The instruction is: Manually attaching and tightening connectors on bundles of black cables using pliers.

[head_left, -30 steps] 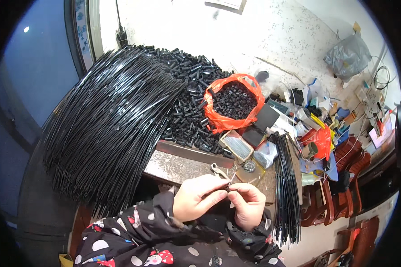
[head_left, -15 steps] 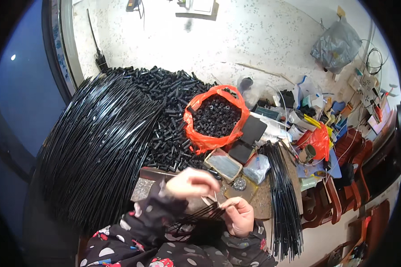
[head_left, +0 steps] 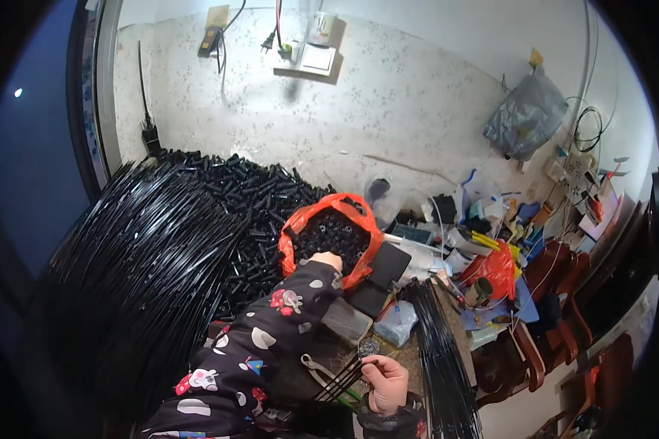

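My left arm stretches forward to the orange-red plastic bag (head_left: 287, 233), which holds many small black gear-shaped pieces (head_left: 333, 233). My left hand (head_left: 328, 259) is at the bag's near side, its fingers hidden by the hand itself and the sleeve. Close to me, my right hand (head_left: 388, 382) pinches several thin black rods (head_left: 338, 382) near their ends, fanned out toward the lower left. Just beside these rods lies a pair of pliers (head_left: 315, 368) with a green handle showing beneath. A ball of silvery metal bits (head_left: 369, 347) sits beyond the right hand.
A large bundle of long black rods (head_left: 146, 256) fills the left, with a heap of short black tubes (head_left: 252, 190) behind it. More rods (head_left: 441, 351) lie at the right table edge. A shallow tray (head_left: 346, 323), a clear bag (head_left: 396, 323) and black boxes (head_left: 386, 263) stand between.
My left hand has left the rods near my right hand and reached forward to the red bag. The view has tilted up, showing more wall. The pliers are now uncovered.
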